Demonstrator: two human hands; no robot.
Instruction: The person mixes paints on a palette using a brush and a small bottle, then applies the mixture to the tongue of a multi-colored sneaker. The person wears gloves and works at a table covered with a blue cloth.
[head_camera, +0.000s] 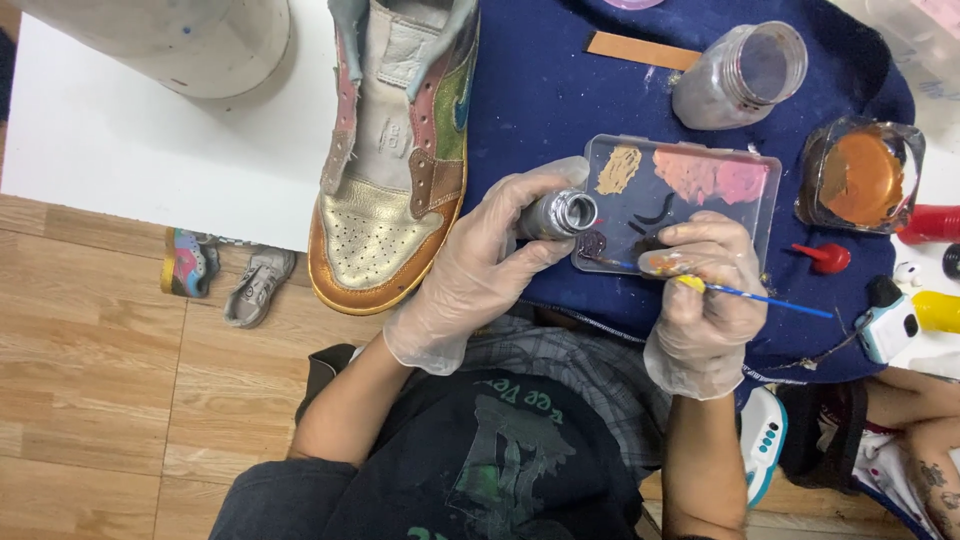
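My left hand (478, 262), in a clear plastic glove, grips a small open bottle of silver paint (558, 214) tipped toward a clear plastic palette (676, 190) smeared with tan, pink and dark paint. My right hand (704, 300), also gloved, holds a thin blue-handled brush (760, 296) with its tip at the palette's front edge, near a dark blob. A painted shoe (395, 150) in gold, orange, pink and green lies just left of my left hand, its toe over the table edge.
A dark blue cloth (545, 90) covers the table. On it stand a clear jar (740, 75), a tub of orange paint (862, 172), a red cap (828, 257), and red (932, 222) and yellow (938, 310) bottles. Small shoes (228, 275) lie on the wood floor. Another person's arm (925, 440) shows at right.
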